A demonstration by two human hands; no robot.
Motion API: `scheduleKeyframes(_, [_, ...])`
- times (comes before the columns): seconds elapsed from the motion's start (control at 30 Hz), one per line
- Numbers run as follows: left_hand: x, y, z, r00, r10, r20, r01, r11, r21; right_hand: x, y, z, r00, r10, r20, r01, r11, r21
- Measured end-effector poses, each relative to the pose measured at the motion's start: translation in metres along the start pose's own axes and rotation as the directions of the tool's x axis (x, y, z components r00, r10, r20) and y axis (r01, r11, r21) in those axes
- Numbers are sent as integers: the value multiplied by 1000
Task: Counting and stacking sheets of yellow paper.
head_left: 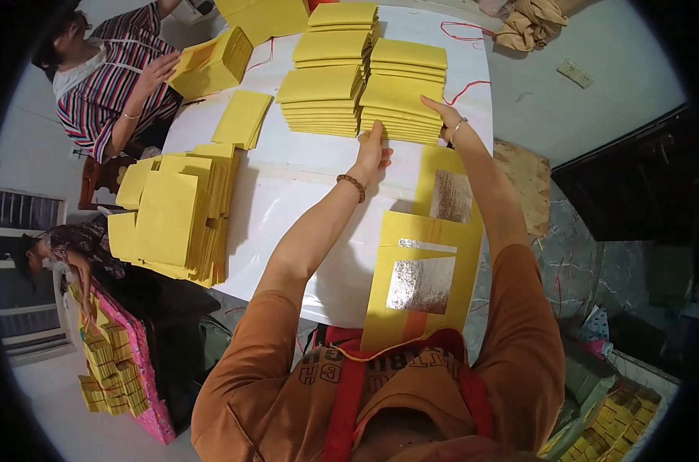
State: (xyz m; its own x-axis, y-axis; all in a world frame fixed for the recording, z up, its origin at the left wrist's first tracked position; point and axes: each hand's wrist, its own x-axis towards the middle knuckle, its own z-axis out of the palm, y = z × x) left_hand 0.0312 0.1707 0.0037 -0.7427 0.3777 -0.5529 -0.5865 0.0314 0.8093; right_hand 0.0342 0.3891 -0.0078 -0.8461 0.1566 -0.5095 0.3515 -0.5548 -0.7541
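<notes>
A white, smooth-topped table (284, 181) stands in a room with pale walls and a grey, marbled floor (565, 262) to its right. Toward the table's far right part are neat stacks of flat yellow paper pieces; the nearest right-hand stack (402, 94) lies between the person's two bare hands. The right hand (447, 117) grips this stack at its right side, the thumb laid over the top. The left hand (374, 152) touches the stack's near face at the left end with an extended digit, other fingers curled; whether it grips cannot be told. A brown beaded bracelet (352, 185) circles the left wrist.

At the table's near right part lie overlapping yellow sheets with silvery rectangular patches (419, 285); the nearest sheet reaches past the near edge. An uneven heap of yellow paper pieces (168, 215) occupies the table's left edge, with a small flat yellow pile (242, 119) beyond it. At the far left corner, a co-worker in a striped top (118, 88) touches a yellow bundle (215, 63). Left of the table, a second co-worker (76, 250) reaches over small yellow bundles on a pink panel (138, 346).
</notes>
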Motion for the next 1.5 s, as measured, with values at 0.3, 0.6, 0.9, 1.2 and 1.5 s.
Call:
scheduleKeyframes(0.3, [19,0,3,999,48,20,-45,992,-118,9,3,0,984,-141,-110,150,986,69])
scheduleKeyframes(0.6, [7,15,42,992,-128,-15,117,942,-315,12,10,-12,965,-238,-106,248,964,91])
scheduleKeyframes(0.9, [65,14,73,992,-121,39,128,930,-344,-1,-1,16,956,-213,-204,223,974,29])
scheduleKeyframes(1.2, [117,29,96,969,-240,53,244,913,-327,-35,-23,39,897,-294,-330,230,948,-221])
scheduleKeyframes(1.5, [149,40,101,983,-171,72,186,919,-348,-29,8,0,931,-148,-335,90,979,-184])
